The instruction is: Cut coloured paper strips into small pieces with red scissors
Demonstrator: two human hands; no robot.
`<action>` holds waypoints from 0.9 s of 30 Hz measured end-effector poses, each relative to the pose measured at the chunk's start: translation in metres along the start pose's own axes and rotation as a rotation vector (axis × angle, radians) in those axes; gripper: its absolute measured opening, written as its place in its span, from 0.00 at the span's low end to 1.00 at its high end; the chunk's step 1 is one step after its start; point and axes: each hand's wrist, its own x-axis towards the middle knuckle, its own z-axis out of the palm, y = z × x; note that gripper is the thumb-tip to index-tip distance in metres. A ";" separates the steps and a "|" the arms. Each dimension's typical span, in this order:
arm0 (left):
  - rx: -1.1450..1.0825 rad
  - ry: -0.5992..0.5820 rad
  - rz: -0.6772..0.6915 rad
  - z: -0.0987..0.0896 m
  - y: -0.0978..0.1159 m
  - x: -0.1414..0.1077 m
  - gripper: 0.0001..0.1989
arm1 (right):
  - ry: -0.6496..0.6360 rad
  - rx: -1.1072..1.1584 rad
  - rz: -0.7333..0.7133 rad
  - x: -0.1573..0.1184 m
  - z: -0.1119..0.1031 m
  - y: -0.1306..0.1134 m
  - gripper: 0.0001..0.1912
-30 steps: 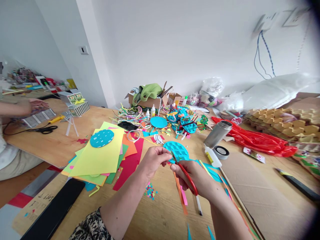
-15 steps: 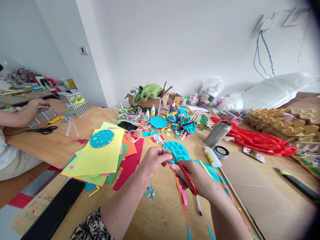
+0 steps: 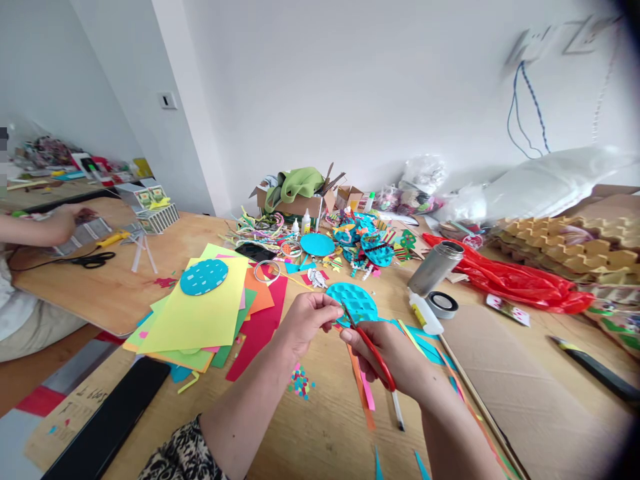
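Note:
My right hand (image 3: 387,350) is closed round the red-handled scissors (image 3: 373,350), whose blades point up and left. The blade tips reach the fingers of my left hand (image 3: 315,317), pinched together on something too small to make out. Just behind the blades lies a blue paper disc (image 3: 353,300) with rows of raised spots. Below the hands sits a little heap of coloured paper dots (image 3: 301,383). Orange and pink paper strips (image 3: 369,395) lie under my right hand, along with a pen (image 3: 398,411).
Coloured paper sheets (image 3: 200,327) are stacked at left, topped by a spotted blue disc (image 3: 204,277). A metal flask (image 3: 436,269), a glue bottle (image 3: 425,313) and cardboard (image 3: 520,387) lie at right. Craft pieces crowd the back. Another person's arm (image 3: 37,228) is at far left.
My hands and the scissors have barely moved. At the far left, the other person's arm and hand have shifted slightly.

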 end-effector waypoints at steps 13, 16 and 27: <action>-0.006 -0.002 -0.033 -0.003 0.003 0.000 0.07 | -0.021 0.022 0.006 -0.001 -0.001 -0.006 0.27; 0.008 -0.003 -0.029 -0.003 0.002 0.000 0.06 | -0.022 0.023 0.015 -0.001 -0.001 -0.005 0.27; 0.056 0.003 -0.014 -0.007 0.003 0.001 0.06 | -0.004 -0.027 0.028 -0.002 -0.001 -0.004 0.27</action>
